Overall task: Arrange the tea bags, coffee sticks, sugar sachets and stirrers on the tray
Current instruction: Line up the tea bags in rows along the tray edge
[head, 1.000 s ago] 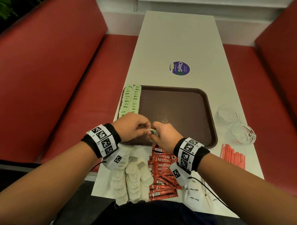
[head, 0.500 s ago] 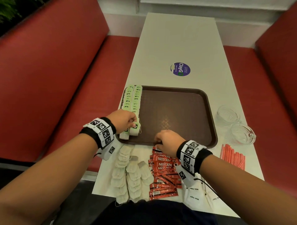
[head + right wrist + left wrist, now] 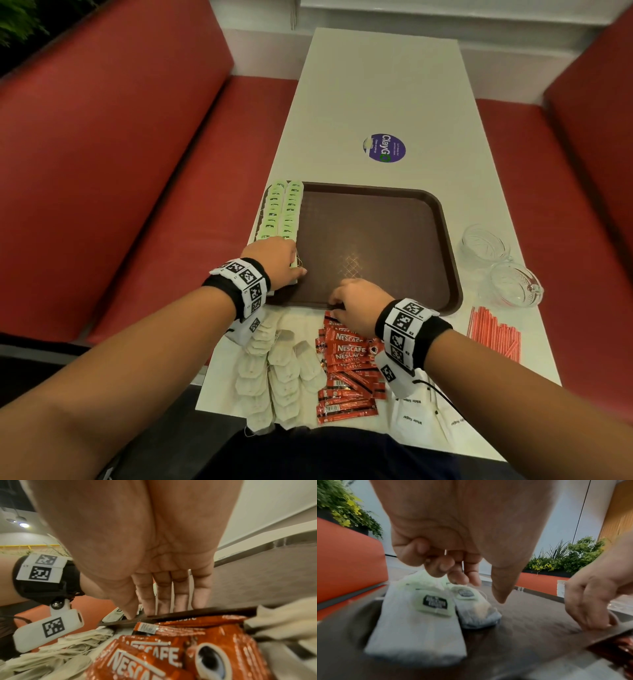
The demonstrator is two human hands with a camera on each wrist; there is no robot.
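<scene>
A brown tray (image 3: 376,240) lies on the white table. Two rows of green-tagged tea bags (image 3: 284,209) run along its left side. My left hand (image 3: 274,263) hovers over the near end of those rows. In the left wrist view its fingers (image 3: 457,577) are loosely curled just above the two nearest tea bags (image 3: 419,615), and the thumb points down, gripping nothing. My right hand (image 3: 356,301) rests on the tray's near rim (image 3: 188,613) with straight fingers. Loose tea bags (image 3: 274,377), red coffee sticks (image 3: 346,370), white sugar sachets (image 3: 414,414) and red stirrers (image 3: 495,334) lie on the table.
Two glass bowls (image 3: 483,243) (image 3: 515,286) stand to the right of the tray. A round purple sticker (image 3: 385,148) marks the table beyond it. Red benches flank the table on both sides.
A second ago both hands met over the tray's near edge with a tea bag. My left hand has since carried it left to the near end of the rows and let go. My right hand dropped to the rim.
</scene>
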